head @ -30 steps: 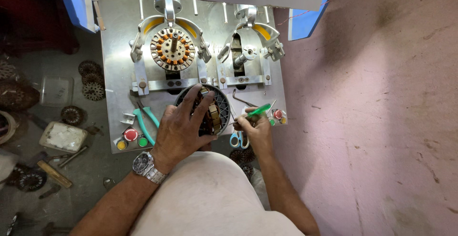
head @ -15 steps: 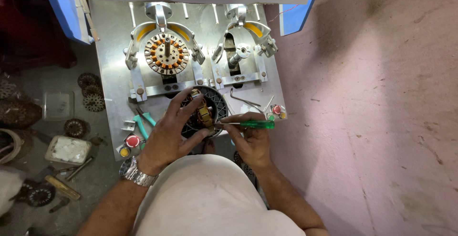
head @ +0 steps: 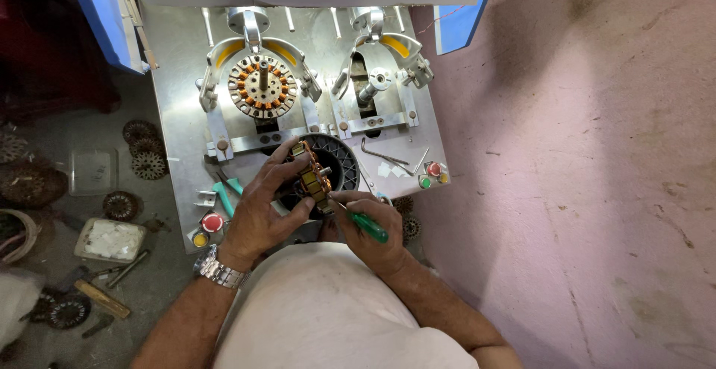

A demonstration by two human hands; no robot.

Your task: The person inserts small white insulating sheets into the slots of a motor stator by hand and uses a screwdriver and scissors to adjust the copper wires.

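Copper-wound stator (head: 313, 179) in left hand (head: 261, 212); green-handled tool (head: 365, 223) touching.

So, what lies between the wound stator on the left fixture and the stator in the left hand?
In the head view, a metal clamp bar crosses between the mounted stator and the held stator.

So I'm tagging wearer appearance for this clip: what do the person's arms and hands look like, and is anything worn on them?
Both forearms are bare, with no sleeves reaching them and no gloves on either hand. The left hand has a silver metal link wristwatch at the wrist. The right hand shows no watch, band or ring that I can make out. A white garment covers the body between the arms.
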